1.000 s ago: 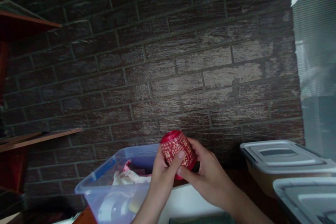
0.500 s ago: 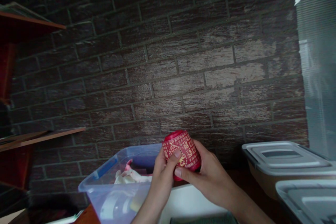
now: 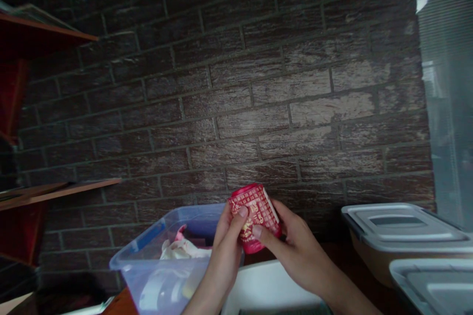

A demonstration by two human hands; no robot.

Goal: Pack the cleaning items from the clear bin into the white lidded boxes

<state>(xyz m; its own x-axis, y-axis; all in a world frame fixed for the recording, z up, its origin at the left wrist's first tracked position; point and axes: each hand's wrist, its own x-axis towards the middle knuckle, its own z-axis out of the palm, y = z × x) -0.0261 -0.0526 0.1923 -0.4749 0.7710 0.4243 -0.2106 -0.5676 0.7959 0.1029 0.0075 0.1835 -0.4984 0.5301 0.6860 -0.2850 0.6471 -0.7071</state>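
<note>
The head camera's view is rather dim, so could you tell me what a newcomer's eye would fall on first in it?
Probably the bright red container with gold markings, held between the left hand and right hand at lower centre. Next might come the translucent bluish bin to its left, with white cloth inside, before the dark brick wall.

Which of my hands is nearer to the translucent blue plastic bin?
Left. Your left hand overlaps the right side of the bin in view; your right hand is farther right, past it.
</note>
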